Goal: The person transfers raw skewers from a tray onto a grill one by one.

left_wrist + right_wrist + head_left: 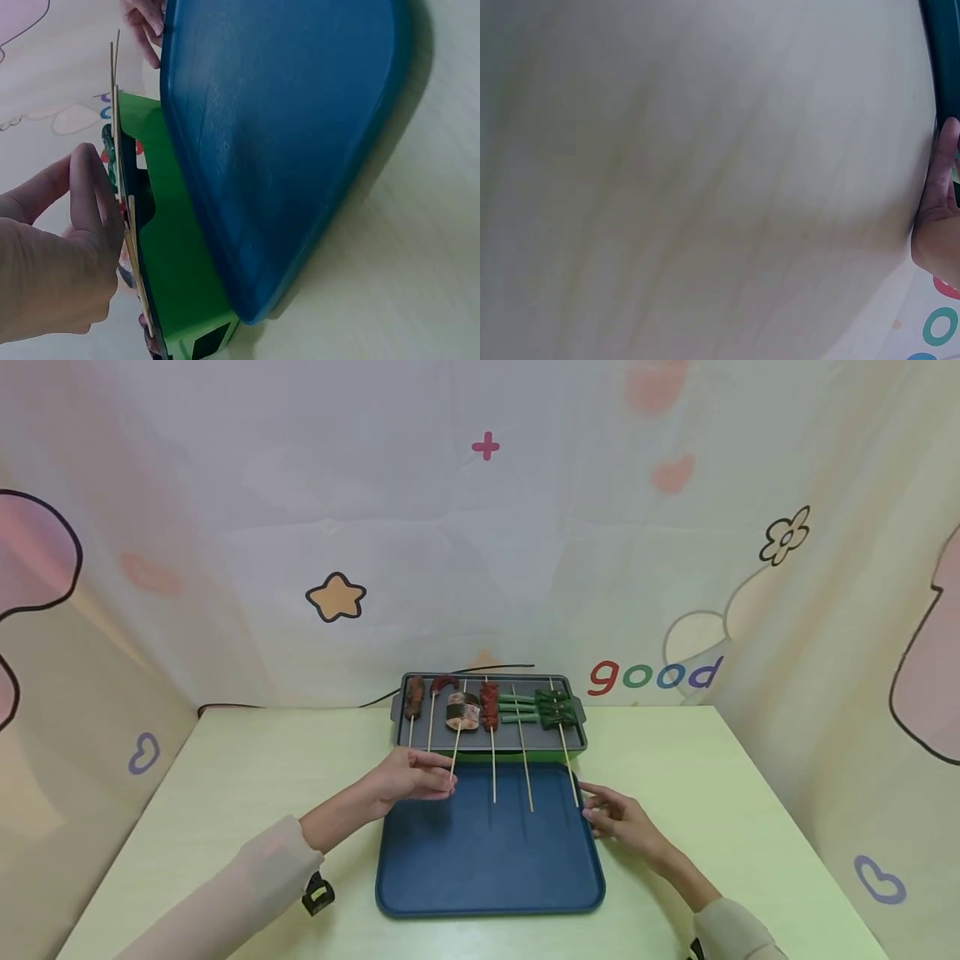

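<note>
My left hand [408, 777] pinches the lower end of a wooden skewer between thumb and fingers. That skewer bears pale, dark-banded roll pieces [462, 711], which lie on the grill. In the left wrist view, the left hand [67, 255] is beside the grill's green side [172, 240]. The grey-topped grill [468, 742] also holds a brown meat skewer [414, 697], a curled dark red skewer [444, 683], a red meat skewer [489, 706], a green stalk skewer [517, 707] and a leafy green skewer [554, 708]. My right hand [622, 820] touches the blue tray's [491, 868] right edge, fingers loosely extended.
The tray lies flat on the pale table [285, 752], directly in front of the grill. Several skewer sticks extend over its far part. A dark cable [375, 700] runs behind the grill. Printed curtains [480, 552] stand at the back and both sides.
</note>
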A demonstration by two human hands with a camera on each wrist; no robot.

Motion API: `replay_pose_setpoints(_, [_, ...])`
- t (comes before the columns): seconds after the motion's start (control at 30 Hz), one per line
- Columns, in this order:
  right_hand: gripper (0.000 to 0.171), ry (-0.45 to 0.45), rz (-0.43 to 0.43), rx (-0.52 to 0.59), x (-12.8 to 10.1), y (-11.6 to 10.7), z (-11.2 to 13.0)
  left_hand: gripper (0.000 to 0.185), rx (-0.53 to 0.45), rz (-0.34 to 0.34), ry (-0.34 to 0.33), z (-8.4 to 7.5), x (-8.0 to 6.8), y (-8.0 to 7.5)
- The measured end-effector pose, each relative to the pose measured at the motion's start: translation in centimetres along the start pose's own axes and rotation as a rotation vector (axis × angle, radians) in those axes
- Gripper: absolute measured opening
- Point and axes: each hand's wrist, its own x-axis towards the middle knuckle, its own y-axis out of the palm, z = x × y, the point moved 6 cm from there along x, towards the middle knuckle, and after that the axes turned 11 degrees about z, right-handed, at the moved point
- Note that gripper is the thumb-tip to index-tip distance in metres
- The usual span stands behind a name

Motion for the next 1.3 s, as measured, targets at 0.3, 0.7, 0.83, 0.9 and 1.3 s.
replay_pose_setpoints(0.3, [0.052,-0.008,0.015,0.009,0.1,0.2,0.4,0.041,0.021,-0.079,0.037,0.1,-0.4,0.0])
replay_pose_setpoints(0.7, [0.052,-0.002,0.019,0.017,0.6,0.6,0.4,0.034,0.2,-0.222,0.036,0.2,-1.8,0.1])
replay_pose_setpoints(0.83, [0.052,0.008,0.028,0.017,0.6,0.5,0.2,0.034,0.226,-0.223,0.051,0.4,-3.2,0.0])
replay_pose_setpoints(0.9, [0.053,0.013,0.032,0.014,0.7,0.3,0.1,0.036,0.233,-0.205,0.075,0.5,-3.9,-0.2])
replay_pose_setpoints(1.3, [0.06,0.033,0.069,0.003,-0.7,-1.3,0.2,0.046,0.359,-0.098,0.32,3.6,-6.2,-4.0])
